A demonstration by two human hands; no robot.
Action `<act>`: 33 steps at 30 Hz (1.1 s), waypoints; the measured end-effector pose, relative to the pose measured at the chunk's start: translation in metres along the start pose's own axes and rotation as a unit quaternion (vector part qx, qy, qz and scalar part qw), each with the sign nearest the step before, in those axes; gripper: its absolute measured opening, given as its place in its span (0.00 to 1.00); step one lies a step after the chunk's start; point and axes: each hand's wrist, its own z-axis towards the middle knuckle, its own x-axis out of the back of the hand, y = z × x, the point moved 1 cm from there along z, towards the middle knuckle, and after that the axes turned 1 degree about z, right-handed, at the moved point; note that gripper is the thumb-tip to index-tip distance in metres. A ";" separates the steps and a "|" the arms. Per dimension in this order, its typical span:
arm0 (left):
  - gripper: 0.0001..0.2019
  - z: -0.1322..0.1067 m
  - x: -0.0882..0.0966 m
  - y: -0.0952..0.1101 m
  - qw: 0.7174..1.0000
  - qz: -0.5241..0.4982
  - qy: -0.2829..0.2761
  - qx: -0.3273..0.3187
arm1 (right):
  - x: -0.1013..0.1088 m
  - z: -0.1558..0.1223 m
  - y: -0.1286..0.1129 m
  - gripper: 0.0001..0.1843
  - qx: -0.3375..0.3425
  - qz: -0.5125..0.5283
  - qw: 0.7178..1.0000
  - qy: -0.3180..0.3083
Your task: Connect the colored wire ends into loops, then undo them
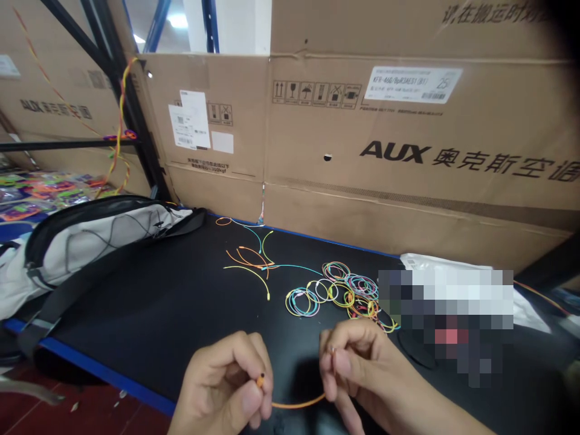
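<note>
Pinched between thumb and fingertips, one end of an orange cord (294, 406) sits in the left hand (225, 377), while the right hand (357, 362) nips the other end the same way; both grips are closed down to the cord's thickness. Held just above the table (172, 314) at its near side, the cord hangs between the hands in a shallow, smooth curve. It is thin, round and evenly coloured, with a slight sheen. At the left end, a short orange fitting shows a dark tip; at the right end, a small glint looks like metal, though the fingers hide most of it.

Beyond the hands lies a cluster of loops (302, 302), thin rings in yellow, blue, pink, white and orange, overlapping one another. Farther off and to the left, loose cords (254, 275) lie in open arcs, some ending in stubby fittings. The tabletop is matte black with a blue edge. Behind it stands a wall of brown cardboard (312, 199), creased and printed in black. A pale fabric bag (109, 232) with dark straps lies on the left, and a crinkled white pouch (531, 311) on the right.
</note>
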 end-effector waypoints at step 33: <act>0.09 -0.001 -0.010 0.003 0.908 0.389 -0.153 -0.045 | 0.004 -0.010 0.004 0.12 -0.175 -0.225 0.958 0.024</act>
